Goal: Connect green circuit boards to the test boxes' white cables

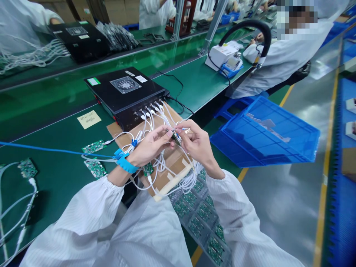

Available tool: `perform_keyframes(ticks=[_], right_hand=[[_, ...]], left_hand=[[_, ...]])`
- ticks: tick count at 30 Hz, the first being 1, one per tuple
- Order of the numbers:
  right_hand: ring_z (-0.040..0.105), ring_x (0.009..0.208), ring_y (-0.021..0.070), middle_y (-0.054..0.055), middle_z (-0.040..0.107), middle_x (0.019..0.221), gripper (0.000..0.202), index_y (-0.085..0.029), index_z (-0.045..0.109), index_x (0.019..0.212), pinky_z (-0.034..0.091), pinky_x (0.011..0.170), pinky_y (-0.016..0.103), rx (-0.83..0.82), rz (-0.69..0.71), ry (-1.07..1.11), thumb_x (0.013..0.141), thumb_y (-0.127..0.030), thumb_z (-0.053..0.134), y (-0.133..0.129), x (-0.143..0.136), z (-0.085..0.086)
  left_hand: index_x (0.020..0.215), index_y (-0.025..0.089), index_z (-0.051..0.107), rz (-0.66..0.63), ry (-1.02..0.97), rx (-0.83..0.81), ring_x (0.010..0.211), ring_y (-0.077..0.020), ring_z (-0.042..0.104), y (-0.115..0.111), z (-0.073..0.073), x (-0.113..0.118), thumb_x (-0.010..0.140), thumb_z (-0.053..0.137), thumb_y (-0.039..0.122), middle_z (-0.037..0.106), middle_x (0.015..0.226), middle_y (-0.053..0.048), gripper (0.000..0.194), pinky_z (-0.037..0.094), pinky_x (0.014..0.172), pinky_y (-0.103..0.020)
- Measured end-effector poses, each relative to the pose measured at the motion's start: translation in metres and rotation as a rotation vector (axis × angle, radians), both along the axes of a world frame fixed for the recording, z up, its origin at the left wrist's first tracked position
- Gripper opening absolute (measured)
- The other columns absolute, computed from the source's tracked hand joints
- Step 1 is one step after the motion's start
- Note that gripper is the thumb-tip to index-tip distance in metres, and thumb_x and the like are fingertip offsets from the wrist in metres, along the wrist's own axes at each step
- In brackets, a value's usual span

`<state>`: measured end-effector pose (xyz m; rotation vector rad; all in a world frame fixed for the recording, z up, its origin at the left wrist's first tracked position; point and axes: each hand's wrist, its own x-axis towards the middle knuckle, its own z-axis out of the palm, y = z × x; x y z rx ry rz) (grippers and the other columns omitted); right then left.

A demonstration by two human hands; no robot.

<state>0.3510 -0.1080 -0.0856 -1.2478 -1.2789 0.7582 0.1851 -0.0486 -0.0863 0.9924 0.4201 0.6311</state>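
Note:
Both hands meet over a cardboard sheet (pixel 164 178) with white cables across it. My left hand (pixel 151 145), wearing a blue wrist strap (pixel 126 163), pinches a small circuit board (pixel 175 137). On the board's other side, my right hand (pixel 194 142) has its fingers closed on the board's end, where a white cable seems to meet it; the contact is partly hidden by fingertips. Beneath my left hand lies another green board (pixel 148 169) with a white plug. Two more boards (pixel 94 147) (pixel 95 168) rest on the green bench to the left.
A black box (pixel 125 92) with a fan and several plugged white cables stands ahead. A paper note (pixel 89 119) is left of it. Trays of boards (pixel 200 211) sit below the cardboard. At right are a blue crate (pixel 267 137) and a seated person (pixel 278 63).

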Motion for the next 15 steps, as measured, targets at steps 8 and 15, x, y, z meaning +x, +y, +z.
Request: perform_keyframes(ticks=[8, 15], right_hand=[[0.044, 0.048, 0.0059, 0.004, 0.063, 0.102, 0.031, -0.026, 0.07, 0.098, 0.038, 0.034, 0.024, -0.029, 0.018, 0.056, 0.092, -0.057, 0.071, 0.0019, -0.0003, 0.0007], [0.056, 0.063, 0.0099, 0.005, 0.063, 0.103, 0.027, -0.025, 0.071, 0.1, 0.045, 0.041, 0.022, 0.018, 0.017, 0.026, 0.093, -0.052, 0.071, 0.0011, 0.0016, -0.0025]], left_hand=[[0.099, 0.018, 0.062, -0.031, -0.016, -0.049, 0.078, -0.011, 0.055, -0.0002, 0.0002, -0.0001, 0.087, 0.08, 0.044, 0.055, 0.089, -0.001, 0.034, 0.049, 0.078, -0.027], [0.097, 0.018, 0.061, -0.042, -0.02, -0.062, 0.077, -0.0115, 0.054, -0.0009, 0.0005, 0.0006, 0.087, 0.079, 0.045, 0.056, 0.089, -0.001, 0.034, 0.048, 0.078, -0.028]])
